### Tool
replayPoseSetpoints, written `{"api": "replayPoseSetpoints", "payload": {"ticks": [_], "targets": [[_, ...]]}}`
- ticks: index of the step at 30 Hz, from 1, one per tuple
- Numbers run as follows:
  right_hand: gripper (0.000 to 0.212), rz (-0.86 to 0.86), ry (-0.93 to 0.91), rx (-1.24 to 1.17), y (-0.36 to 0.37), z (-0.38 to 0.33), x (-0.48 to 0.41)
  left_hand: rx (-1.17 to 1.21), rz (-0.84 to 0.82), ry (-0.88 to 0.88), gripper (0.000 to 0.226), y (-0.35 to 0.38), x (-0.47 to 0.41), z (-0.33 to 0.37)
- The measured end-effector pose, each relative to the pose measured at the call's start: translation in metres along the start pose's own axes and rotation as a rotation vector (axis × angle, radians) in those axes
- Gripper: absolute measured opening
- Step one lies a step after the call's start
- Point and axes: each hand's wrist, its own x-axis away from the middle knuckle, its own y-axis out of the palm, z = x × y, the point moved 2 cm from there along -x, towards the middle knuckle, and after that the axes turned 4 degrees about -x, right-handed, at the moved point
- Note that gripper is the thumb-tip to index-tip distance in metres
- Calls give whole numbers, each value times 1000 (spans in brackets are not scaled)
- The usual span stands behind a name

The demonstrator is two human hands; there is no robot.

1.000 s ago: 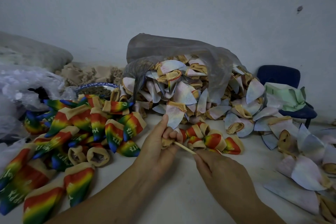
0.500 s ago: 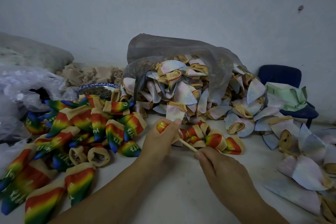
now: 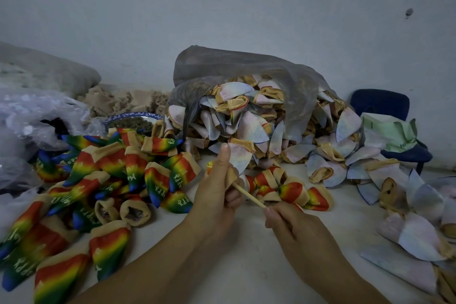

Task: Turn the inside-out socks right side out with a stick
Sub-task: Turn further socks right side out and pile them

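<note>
My left hand [image 3: 218, 187] grips a small sock [image 3: 231, 175] over the white table; its tan cuff shows between my fingers and a bit of rainbow cloth [image 3: 209, 165] peeks out past them. A thin wooden stick [image 3: 249, 194] runs from the sock's cuff down to my right hand [image 3: 293, 227], which pinches its lower end. Rainbow socks turned right side out [image 3: 111, 180] lie heaped at the left. Pale inside-out socks [image 3: 246, 126] spill from a grey plastic bag [image 3: 246, 69] behind my hands.
More pale socks [image 3: 417, 237] lie scattered at the right. A few rainbow socks [image 3: 291, 190] sit just behind the stick. A blue-rimmed bowl [image 3: 134, 121] stands behind the rainbow heap, clear plastic bags [image 3: 29, 121] at the far left, a blue chair [image 3: 385, 108] at the right.
My left hand has pushed the sock further along the stick and its thumb has straightened upward. A bit of rainbow cloth has come out at the sock's far end. My right hand barely moved.
</note>
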Motion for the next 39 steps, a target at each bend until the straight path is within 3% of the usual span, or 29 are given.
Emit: {"api": "replayPoseSetpoints", "payload": {"ticks": [4,13,20,23,27,34,39], "targets": [[27,17,3,-57,1,-3,1,-113,-8,-8,55,5,3,-1],[32,9,85,-154,10,-8,3,-263,273,-136,67,10,0,-12],[33,5,155,-200,14,-2,-2,-337,343,-150,48,7,0,-12],[39,52,52,-29,3,5,-4,-373,307,-82,57,4,1,-7],[39,93,-25,88,-6,11,-2,-334,260,-72,40,5,2,-8],[50,99,-88,90,-20,15,-4,-480,38,-12,54,4,7,-6],[45,52,-99,105,-19,14,-1,-478,59,-34,38,3,5,-4]]}}
